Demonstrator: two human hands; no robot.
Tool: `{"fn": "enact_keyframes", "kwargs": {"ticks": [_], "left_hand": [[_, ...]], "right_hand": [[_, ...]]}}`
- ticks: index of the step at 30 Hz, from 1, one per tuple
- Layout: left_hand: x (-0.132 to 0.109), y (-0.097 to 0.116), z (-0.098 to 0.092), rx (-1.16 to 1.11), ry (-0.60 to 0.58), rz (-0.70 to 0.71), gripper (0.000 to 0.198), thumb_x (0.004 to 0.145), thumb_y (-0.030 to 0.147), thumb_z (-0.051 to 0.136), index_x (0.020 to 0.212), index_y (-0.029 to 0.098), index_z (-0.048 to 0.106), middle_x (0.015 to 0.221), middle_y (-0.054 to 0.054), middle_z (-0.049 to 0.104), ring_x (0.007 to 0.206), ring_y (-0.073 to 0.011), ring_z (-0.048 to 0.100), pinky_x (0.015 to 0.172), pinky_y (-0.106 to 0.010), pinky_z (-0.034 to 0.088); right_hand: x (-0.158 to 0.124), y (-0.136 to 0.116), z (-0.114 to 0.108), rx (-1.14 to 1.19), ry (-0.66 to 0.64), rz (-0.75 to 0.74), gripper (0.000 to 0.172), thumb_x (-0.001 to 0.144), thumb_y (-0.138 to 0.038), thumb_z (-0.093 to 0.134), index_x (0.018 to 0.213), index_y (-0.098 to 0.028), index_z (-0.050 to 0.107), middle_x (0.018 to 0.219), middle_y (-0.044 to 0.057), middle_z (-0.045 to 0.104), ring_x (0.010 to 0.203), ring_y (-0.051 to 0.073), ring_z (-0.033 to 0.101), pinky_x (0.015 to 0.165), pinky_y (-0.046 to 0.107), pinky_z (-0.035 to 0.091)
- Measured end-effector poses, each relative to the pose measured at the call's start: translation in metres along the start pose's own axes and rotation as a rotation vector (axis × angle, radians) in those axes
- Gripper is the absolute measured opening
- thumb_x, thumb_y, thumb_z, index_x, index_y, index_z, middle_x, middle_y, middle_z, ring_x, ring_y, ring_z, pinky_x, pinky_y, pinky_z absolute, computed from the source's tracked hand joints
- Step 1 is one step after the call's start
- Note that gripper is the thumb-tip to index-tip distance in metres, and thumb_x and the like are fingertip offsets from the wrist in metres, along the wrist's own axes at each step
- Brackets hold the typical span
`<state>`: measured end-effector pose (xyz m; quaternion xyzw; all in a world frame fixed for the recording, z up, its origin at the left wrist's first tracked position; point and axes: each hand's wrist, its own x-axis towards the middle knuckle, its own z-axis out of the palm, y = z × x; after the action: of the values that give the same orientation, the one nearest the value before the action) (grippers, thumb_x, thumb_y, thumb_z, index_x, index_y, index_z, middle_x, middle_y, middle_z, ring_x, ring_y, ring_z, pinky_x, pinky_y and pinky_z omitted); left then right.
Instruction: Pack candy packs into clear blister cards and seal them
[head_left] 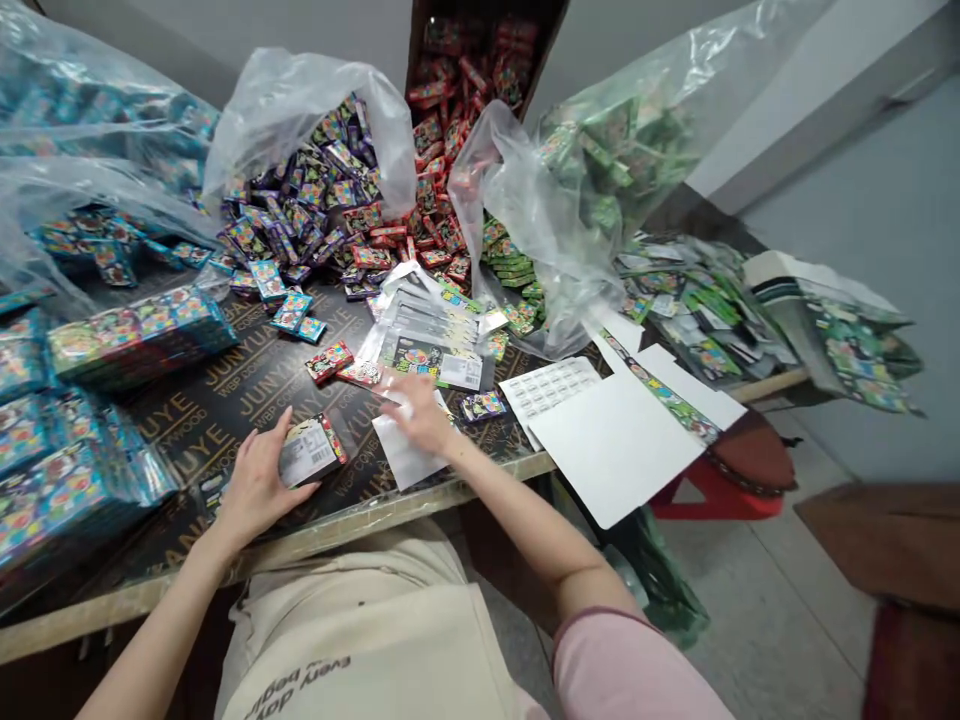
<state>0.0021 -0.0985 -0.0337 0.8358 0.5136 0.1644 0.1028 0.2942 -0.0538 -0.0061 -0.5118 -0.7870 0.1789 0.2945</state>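
My left hand [259,478] is at the table's front, thumb and fingers around the left end of a small flat pack [309,452] with a grey barcoded face and a red patterned edge. My right hand [424,418] is stretched over a white sheet [401,455], fingers extended and slightly blurred. Its fingertips are close to a small red packet [361,372]; whether they touch is unclear. Another red packet [328,362] lies to the left of that one. A purple packet [484,405] sits right of my right hand.
Heaps of purple packets [300,210], red packets [442,200] and green packets [510,260] spill from bags and a box at the back. Stacked blue packs [67,480] line the left. Printed pouches [427,335], a label sheet [551,385] and white card [619,440] lie right.
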Motion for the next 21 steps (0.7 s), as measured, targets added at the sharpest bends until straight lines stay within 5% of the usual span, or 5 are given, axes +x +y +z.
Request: {"fn": "enact_keyframes", "kwargs": {"ticks": [4,9,14,18,21], "left_hand": [[-0.003,-0.002,0.003,0.122,-0.134,0.042,0.084,0.078,0.043,0.059,0.148,0.019,0.019,0.124,-0.016,0.053,0.112,-0.0315,0.05,0.102,-0.052,0.033],[0.013,0.018,-0.009,0.208,-0.3,0.14,0.062,0.078,0.025,0.058,0.137,0.034,0.042,0.139,-0.013,0.042,0.119,-0.032,0.046,0.096,-0.048,0.04],[0.034,0.036,-0.023,0.256,-0.436,0.198,0.054,0.066,0.019,0.069,0.119,0.029,0.059,0.123,-0.016,0.05,0.105,-0.0332,0.051,0.081,-0.045,0.049],[0.036,0.039,-0.028,0.2,-0.44,0.184,0.051,0.064,0.022,0.073,0.113,0.025,0.063,0.119,-0.016,0.053,0.106,-0.034,0.053,0.084,-0.048,0.048],[0.033,0.049,-0.033,-0.1,-0.286,0.07,0.07,0.061,0.033,0.079,0.126,0.025,0.055,0.132,-0.016,0.049,0.119,-0.0352,0.048,0.098,-0.052,0.038]], "right_hand": [[0.029,0.108,-0.077,-0.378,0.436,0.531,0.051,0.083,-0.022,0.044,0.134,-0.019,0.045,0.134,0.014,0.05,0.123,0.031,0.039,0.101,0.05,0.027],[0.027,0.189,-0.134,-0.438,0.217,0.736,0.055,0.073,-0.021,0.055,0.127,-0.014,0.05,0.122,0.02,0.056,0.112,0.035,0.047,0.096,0.054,0.032],[0.01,0.148,-0.128,0.181,0.613,0.646,0.037,0.078,-0.036,0.053,0.108,-0.016,0.059,0.101,0.01,0.064,0.091,0.023,0.059,0.078,0.039,0.048],[-0.003,0.077,-0.098,1.062,0.425,0.684,0.029,0.075,-0.044,0.061,0.086,-0.018,0.061,0.075,0.001,0.065,0.057,0.014,0.058,0.046,0.027,0.046],[-0.013,0.021,-0.066,1.269,0.198,0.725,0.028,0.072,-0.044,0.068,0.079,-0.018,0.06,0.064,-0.002,0.063,0.045,0.011,0.053,0.036,0.022,0.039]]}}
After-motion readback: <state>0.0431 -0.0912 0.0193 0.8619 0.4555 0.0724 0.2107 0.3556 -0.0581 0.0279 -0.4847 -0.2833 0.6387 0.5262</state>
